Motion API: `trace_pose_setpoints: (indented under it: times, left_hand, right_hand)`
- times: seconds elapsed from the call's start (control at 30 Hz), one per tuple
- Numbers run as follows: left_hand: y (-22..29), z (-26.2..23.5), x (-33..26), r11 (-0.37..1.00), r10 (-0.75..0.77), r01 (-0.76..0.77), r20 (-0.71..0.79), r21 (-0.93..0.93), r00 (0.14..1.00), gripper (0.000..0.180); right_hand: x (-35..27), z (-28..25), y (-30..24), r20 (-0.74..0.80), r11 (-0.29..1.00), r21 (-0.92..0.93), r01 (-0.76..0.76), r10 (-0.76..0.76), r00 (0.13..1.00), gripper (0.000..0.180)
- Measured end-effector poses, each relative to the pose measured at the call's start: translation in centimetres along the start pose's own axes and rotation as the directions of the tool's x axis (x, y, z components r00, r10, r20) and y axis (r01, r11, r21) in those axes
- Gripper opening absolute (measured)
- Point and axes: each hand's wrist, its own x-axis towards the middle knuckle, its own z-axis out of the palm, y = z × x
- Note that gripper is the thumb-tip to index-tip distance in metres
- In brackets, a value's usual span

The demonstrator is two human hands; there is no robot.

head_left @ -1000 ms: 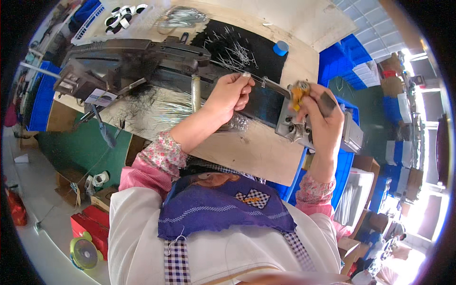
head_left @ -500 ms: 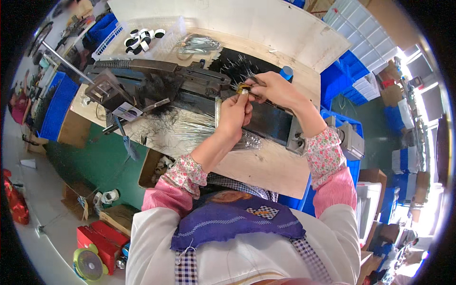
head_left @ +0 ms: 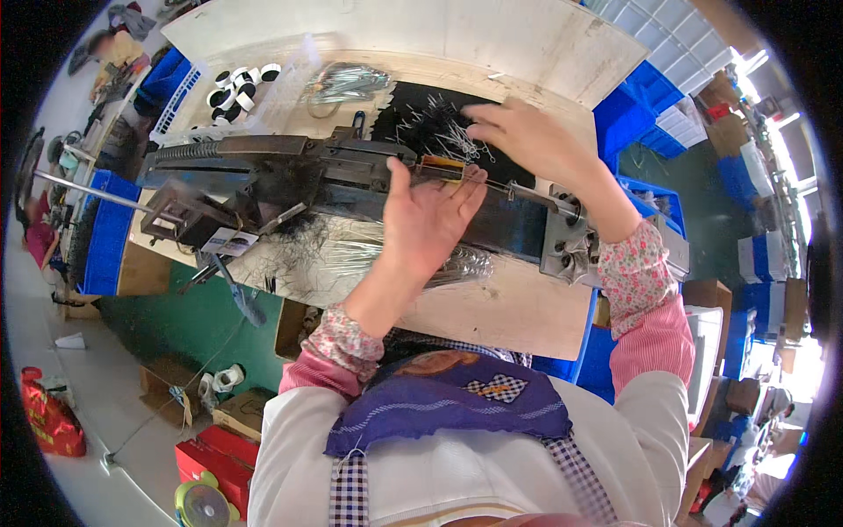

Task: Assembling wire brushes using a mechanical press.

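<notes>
My left hand (head_left: pixel 432 216) is spread in front of the long dark metal bench machine (head_left: pixel 351 198), thumb up and nothing in its grasp. Its fingertips come close to an amber-coloured piece (head_left: pixel 442 167) on the machine; whether they touch it I cannot tell. From that piece a thin rod (head_left: pixel 499 184) runs right toward the metal head (head_left: pixel 571 230) at the machine's end. My right hand (head_left: pixel 537 145) is raised above the right edge of a black mat (head_left: pixel 413 110), fingers stretched out and somewhat blurred. Beside its fingertips lie looped metal wire pieces (head_left: pixel 457 139).
Thin silver wires (head_left: pixel 356 250) lie along the bench's near side, with dark bristle scraps (head_left: pixel 294 250) to their left. Behind the machine stand a clear bin (head_left: pixel 299 75) of black-and-white rolls and a bundle of metal pieces (head_left: pixel 351 83). Blue crates (head_left: pixel 628 110) stand right.
My hands were together at the amber piece with fingers pinched; now they are apart. The right has moved up and right, and the left has opened out. The whole view has shifted slightly.
</notes>
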Motion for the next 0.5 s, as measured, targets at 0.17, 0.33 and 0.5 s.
trace_pose_setpoints:
  times: [0.17,0.33,0.5]
  left_hand:
    - [0.4,-0.7,-0.2,1.000,0.005,-0.005,0.050,-0.005,0.999,0.087]
    - [0.3,-0.8,-1.0,0.996,0.082,-0.084,0.060,0.029,0.995,0.075]
    - [0.0,-0.7,-1.3,0.989,0.121,-0.121,0.004,0.080,0.993,0.073]
  right_hand:
    - [-2.3,2.4,-3.3,-0.330,0.982,-0.113,0.149,-0.178,0.927,0.039]
    - [-1.0,3.0,-2.9,-0.407,0.950,0.306,0.064,0.069,0.911,0.019]
    - [-0.9,3.3,-2.6,-0.295,0.974,0.228,0.006,0.063,0.954,0.014]
